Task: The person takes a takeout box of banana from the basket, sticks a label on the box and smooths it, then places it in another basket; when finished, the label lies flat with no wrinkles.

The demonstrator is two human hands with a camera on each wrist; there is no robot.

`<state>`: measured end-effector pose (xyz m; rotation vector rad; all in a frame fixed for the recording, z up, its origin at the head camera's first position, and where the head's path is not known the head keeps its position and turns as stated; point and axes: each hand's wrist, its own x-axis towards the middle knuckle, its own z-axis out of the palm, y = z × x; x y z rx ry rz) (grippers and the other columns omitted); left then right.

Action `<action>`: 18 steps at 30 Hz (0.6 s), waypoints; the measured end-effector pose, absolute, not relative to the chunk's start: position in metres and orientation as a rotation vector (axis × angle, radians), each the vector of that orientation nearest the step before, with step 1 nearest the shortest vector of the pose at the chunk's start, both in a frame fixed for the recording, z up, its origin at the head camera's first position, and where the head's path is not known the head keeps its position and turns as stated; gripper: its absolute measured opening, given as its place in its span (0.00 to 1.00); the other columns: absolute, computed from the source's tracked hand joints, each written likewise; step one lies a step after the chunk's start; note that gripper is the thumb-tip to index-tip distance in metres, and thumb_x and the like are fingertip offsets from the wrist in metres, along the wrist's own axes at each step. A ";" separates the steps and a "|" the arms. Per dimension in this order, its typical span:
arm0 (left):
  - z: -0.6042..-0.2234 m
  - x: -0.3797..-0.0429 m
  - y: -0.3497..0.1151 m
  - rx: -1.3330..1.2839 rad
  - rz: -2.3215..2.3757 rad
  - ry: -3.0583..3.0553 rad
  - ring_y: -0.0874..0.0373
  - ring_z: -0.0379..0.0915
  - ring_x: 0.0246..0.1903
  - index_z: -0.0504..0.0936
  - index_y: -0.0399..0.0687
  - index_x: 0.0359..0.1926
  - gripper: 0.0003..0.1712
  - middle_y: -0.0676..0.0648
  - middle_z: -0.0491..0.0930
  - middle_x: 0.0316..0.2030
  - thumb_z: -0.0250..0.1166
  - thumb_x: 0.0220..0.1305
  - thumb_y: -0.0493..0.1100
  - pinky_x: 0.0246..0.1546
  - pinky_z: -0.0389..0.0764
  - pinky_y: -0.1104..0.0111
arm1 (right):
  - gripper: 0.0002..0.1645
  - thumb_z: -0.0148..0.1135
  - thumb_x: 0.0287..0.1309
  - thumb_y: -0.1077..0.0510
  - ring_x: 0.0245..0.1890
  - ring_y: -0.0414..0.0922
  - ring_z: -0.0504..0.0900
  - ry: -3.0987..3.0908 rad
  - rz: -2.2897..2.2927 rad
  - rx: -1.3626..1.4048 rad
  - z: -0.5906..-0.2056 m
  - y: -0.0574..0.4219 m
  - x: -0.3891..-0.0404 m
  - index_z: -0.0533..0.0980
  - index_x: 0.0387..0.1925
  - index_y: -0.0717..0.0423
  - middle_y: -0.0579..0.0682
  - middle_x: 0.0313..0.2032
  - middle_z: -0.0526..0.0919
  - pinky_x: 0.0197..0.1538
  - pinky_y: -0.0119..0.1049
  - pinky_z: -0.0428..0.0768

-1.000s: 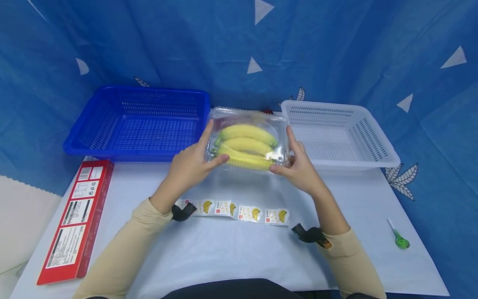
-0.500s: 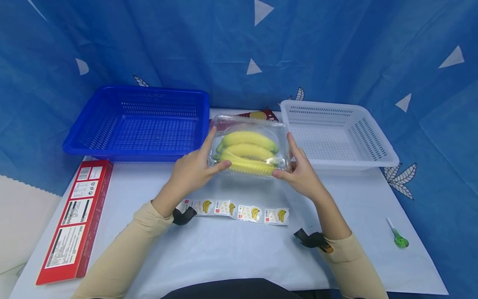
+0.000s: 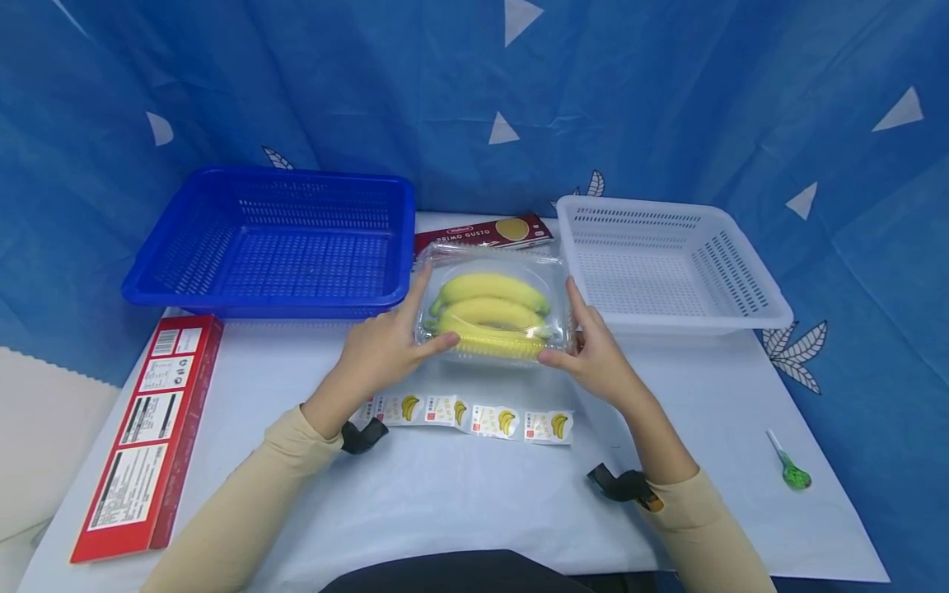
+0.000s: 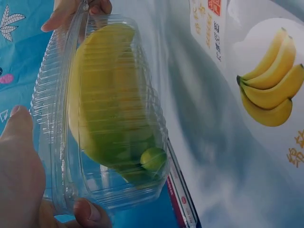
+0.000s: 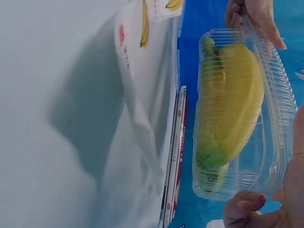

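A clear plastic clamshell box (image 3: 445, 257) with several yellow bananas (image 3: 489, 311) in it is held level between both hands, its lid closed. My left hand (image 3: 381, 346) grips its left end, thumb on the front edge. On the right end, my right hand (image 3: 596, 354) grips in the same way. The wrist views show the box (image 4: 52, 95) raised over the table, green-tipped bananas (image 5: 232, 104) pressed close inside. Below it, a strip of banana labels (image 3: 493, 422) lies on the white table, partly behind the left wrist.
A blue basket (image 3: 267, 311) stands back left, a white basket (image 3: 675, 323) back right. Between them lies a dark red carton (image 3: 474, 233). A long red carton (image 3: 122, 539) lies along the left edge. A green lollipop-shaped thing (image 3: 797, 476) lies on the right.
Both hands have brought the clamshell box of bananas a little toward the body, keeping their grip. More of the dark red carton behind it now shows.
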<state>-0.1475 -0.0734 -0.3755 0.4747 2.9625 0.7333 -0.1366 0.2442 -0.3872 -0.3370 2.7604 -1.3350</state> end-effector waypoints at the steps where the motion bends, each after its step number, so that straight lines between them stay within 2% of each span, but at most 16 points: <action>1: -0.376 -0.147 -0.073 0.478 0.731 2.961 0.54 0.70 0.17 0.24 0.72 0.77 0.62 0.47 0.75 0.21 0.46 0.55 0.85 0.14 0.66 0.65 | 0.70 0.76 0.49 0.41 0.39 0.50 0.73 2.764 -1.328 -0.340 -0.388 0.244 -0.136 0.34 0.77 0.26 0.62 0.55 0.64 0.35 0.34 0.80; 2: -0.378 -0.147 -0.074 0.485 0.731 2.960 0.53 0.70 0.17 0.24 0.71 0.77 0.62 0.46 0.77 0.22 0.46 0.55 0.85 0.14 0.66 0.65 | 0.70 0.76 0.49 0.40 0.40 0.50 0.72 2.771 -1.317 -0.344 -0.389 0.245 -0.136 0.34 0.77 0.26 0.62 0.55 0.65 0.36 0.35 0.79; 5: -0.380 -0.146 -0.074 0.494 0.722 2.968 0.51 0.77 0.23 0.25 0.69 0.78 0.62 0.40 0.85 0.35 0.47 0.56 0.84 0.17 0.68 0.65 | 0.71 0.75 0.48 0.39 0.42 0.50 0.69 2.809 -1.261 -0.364 -0.391 0.244 -0.135 0.33 0.78 0.30 0.62 0.56 0.66 0.40 0.39 0.77; 7: -0.381 -0.146 -0.074 0.498 0.718 2.969 0.49 0.80 0.28 0.26 0.68 0.78 0.62 0.37 0.85 0.47 0.47 0.57 0.83 0.19 0.70 0.66 | 0.72 0.75 0.48 0.37 0.40 0.50 0.69 2.840 -1.195 -0.365 -0.393 0.244 -0.135 0.32 0.78 0.30 0.61 0.52 0.68 0.40 0.40 0.76; 9: -0.381 -0.145 -0.075 0.499 0.717 2.967 0.48 0.82 0.31 0.26 0.67 0.78 0.61 0.35 0.82 0.55 0.48 0.58 0.83 0.21 0.71 0.66 | 0.72 0.74 0.48 0.35 0.40 0.49 0.70 2.870 -1.136 -0.361 -0.394 0.244 -0.134 0.31 0.78 0.31 0.60 0.55 0.69 0.41 0.41 0.76; 11: -0.381 -0.145 -0.075 0.497 0.729 2.956 0.47 0.82 0.31 0.26 0.68 0.78 0.61 0.35 0.80 0.57 0.49 0.58 0.82 0.20 0.72 0.66 | 0.72 0.73 0.48 0.34 0.42 0.50 0.72 2.886 -1.091 -0.355 -0.395 0.243 -0.133 0.31 0.78 0.31 0.60 0.62 0.67 0.43 0.43 0.77; 13: -0.382 -0.144 -0.075 0.494 0.740 2.949 0.45 0.83 0.33 0.26 0.68 0.78 0.61 0.34 0.76 0.62 0.50 0.58 0.82 0.19 0.72 0.65 | 0.71 0.72 0.49 0.33 0.48 0.51 0.73 2.887 -1.079 -0.354 -0.396 0.243 -0.132 0.31 0.78 0.31 0.58 0.72 0.59 0.46 0.44 0.78; 15: -0.384 -0.144 -0.075 0.493 0.743 2.949 0.41 0.84 0.37 0.27 0.67 0.78 0.61 0.34 0.71 0.66 0.50 0.58 0.82 0.19 0.73 0.65 | 0.71 0.72 0.49 0.33 0.52 0.52 0.72 2.882 -1.078 -0.349 -0.398 0.242 -0.131 0.32 0.78 0.32 0.55 0.77 0.52 0.49 0.45 0.77; 17: -0.386 -0.144 -0.075 0.486 0.745 2.945 0.40 0.84 0.36 0.28 0.66 0.79 0.62 0.33 0.68 0.68 0.50 0.57 0.82 0.19 0.73 0.64 | 0.70 0.71 0.49 0.33 0.50 0.52 0.73 2.874 -1.072 -0.347 -0.399 0.243 -0.131 0.32 0.78 0.32 0.58 0.73 0.57 0.48 0.44 0.77; 18: -0.388 -0.143 -0.075 0.483 0.747 2.943 0.40 0.84 0.34 0.29 0.66 0.79 0.62 0.32 0.71 0.66 0.49 0.57 0.83 0.19 0.73 0.64 | 0.70 0.71 0.49 0.33 0.48 0.51 0.73 2.870 -1.070 -0.343 -0.399 0.243 -0.130 0.32 0.78 0.32 0.59 0.70 0.62 0.46 0.44 0.77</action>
